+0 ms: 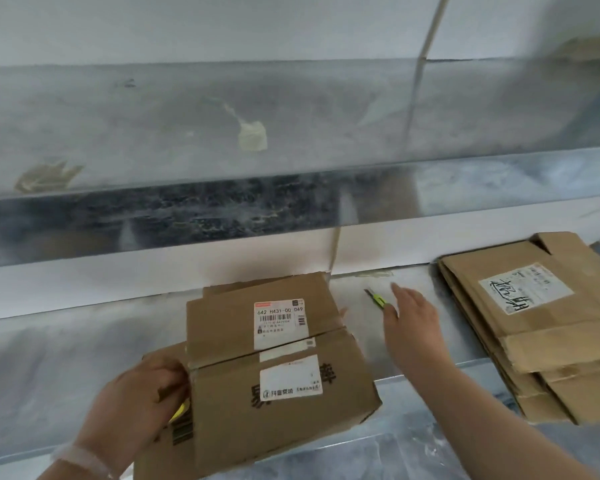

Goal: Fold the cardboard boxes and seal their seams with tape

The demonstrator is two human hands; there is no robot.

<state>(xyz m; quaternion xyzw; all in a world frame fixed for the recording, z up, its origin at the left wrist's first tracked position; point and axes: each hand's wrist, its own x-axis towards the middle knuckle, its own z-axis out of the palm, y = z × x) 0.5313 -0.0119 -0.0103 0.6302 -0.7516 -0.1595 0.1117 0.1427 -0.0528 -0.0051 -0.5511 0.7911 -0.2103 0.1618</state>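
Observation:
A folded cardboard box (pixel 278 368) with white shipping labels and a taped middle seam stands tilted on the metal table (pixel 49 368). My left hand (pixel 142 400) grips its left side, fingers curled at the seam's end; something yellow shows under the hand. My right hand (pixel 413 327) hovers to the right of the box with straight fingers, holding nothing. Just beyond its fingertips lies a small green-and-yellow utility knife (pixel 376 297). No tape roll is visible.
A stack of flattened cardboard boxes (pixel 541 327) lies at the right, its near end overhanging the table's edge. Behind the table runs a white wall with a shiny metal band (pixel 222 209). Bits of old tape stick to the metal.

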